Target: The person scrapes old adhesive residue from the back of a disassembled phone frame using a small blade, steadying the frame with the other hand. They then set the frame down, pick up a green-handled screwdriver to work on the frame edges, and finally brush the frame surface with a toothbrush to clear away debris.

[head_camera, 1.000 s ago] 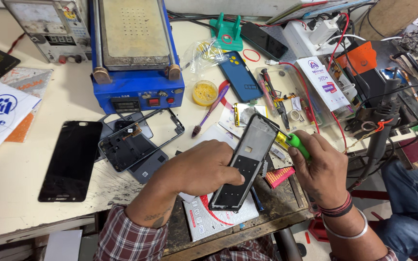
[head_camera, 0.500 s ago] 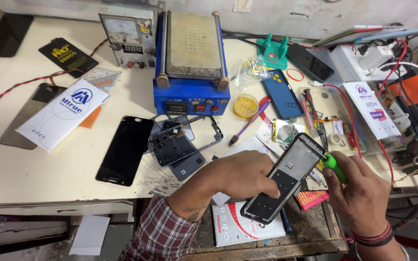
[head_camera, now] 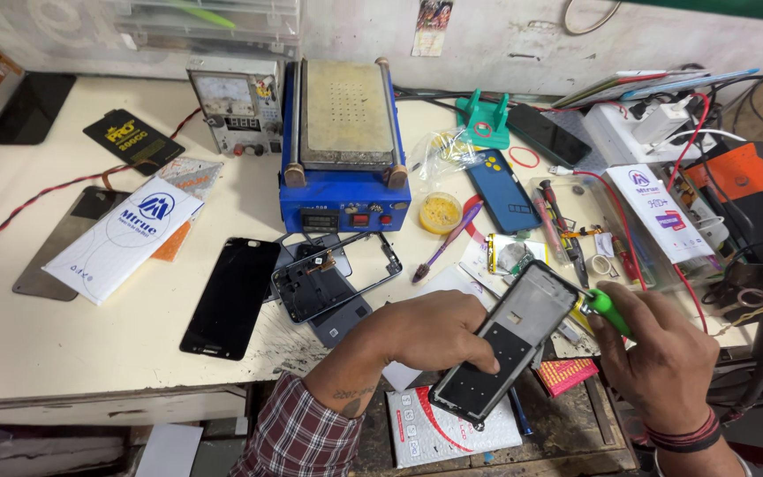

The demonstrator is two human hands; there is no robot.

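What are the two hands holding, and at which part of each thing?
The left hand holds the phone frame by its left long edge, near the middle. The right hand grips a green-handled screwdriver by the handle, its tip at the frame's upper right edge.

open room: bench (head_camera: 11, 353) front-left corner, left of black screen (head_camera: 231, 296)
blocked: right edge, cables (head_camera: 708, 168) and tools

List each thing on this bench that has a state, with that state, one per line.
Phone frame: tilted, held off the bench, inside facing up.
Left hand: gripping the phone frame from its left side.
Right hand: closed around a green-handled screwdriver, tip at the frame's upper edge.
Black screen panel: lying flat, dark.
Stripped phone shell: open, lying flat.
Blue heating machine: plate bare.
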